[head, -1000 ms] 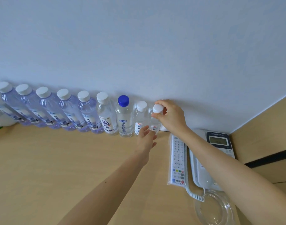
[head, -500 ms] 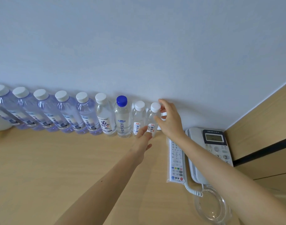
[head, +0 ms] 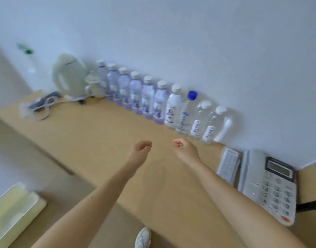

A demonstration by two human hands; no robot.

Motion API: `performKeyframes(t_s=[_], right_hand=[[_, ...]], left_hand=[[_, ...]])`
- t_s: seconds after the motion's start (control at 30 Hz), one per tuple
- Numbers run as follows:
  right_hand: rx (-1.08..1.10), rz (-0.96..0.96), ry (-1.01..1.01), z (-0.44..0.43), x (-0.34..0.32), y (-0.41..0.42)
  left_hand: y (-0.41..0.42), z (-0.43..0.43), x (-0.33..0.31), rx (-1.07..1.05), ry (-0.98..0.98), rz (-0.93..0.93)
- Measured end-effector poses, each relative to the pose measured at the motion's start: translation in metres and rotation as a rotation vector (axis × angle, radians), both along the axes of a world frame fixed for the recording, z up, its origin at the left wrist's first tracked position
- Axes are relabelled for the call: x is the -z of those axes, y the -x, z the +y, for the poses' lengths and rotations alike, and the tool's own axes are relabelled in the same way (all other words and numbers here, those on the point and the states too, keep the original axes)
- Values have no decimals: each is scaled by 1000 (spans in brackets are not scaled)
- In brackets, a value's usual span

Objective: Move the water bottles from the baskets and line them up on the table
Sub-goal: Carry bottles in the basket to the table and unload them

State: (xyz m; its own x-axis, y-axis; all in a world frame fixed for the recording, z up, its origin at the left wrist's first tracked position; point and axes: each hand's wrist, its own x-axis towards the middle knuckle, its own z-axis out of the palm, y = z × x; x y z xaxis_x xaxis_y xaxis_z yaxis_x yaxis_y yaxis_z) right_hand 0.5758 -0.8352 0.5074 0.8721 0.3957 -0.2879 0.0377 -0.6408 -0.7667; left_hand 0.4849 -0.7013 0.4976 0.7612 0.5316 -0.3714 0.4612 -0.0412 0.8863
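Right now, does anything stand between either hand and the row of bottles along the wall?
Nothing visible does. Only bare table lies between the left hand, the right hand and the row of bottles. Both hands hover empty, loosely curled. The remote and phone lie off to the right, outside that path.

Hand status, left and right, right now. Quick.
Left hand: open, fingers loosely curled, holding nothing.
Right hand: open, fingers loosely curled, holding nothing.
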Motion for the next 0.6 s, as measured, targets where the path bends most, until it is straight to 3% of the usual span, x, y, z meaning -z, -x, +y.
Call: performKeyframes(t_s=[0.17, 0.4, 0.6], right_hand=[[-399, -39, 75, 65, 3, 93], [-847, -112, 105, 168, -13, 254], [-1245, -241, 156, 263, -6, 406]], left_hand=[[143, 36, -12, -172, -266, 213], [336, 85, -33, -552, -351, 297], [499, 135, -30, -637, -409, 513]])
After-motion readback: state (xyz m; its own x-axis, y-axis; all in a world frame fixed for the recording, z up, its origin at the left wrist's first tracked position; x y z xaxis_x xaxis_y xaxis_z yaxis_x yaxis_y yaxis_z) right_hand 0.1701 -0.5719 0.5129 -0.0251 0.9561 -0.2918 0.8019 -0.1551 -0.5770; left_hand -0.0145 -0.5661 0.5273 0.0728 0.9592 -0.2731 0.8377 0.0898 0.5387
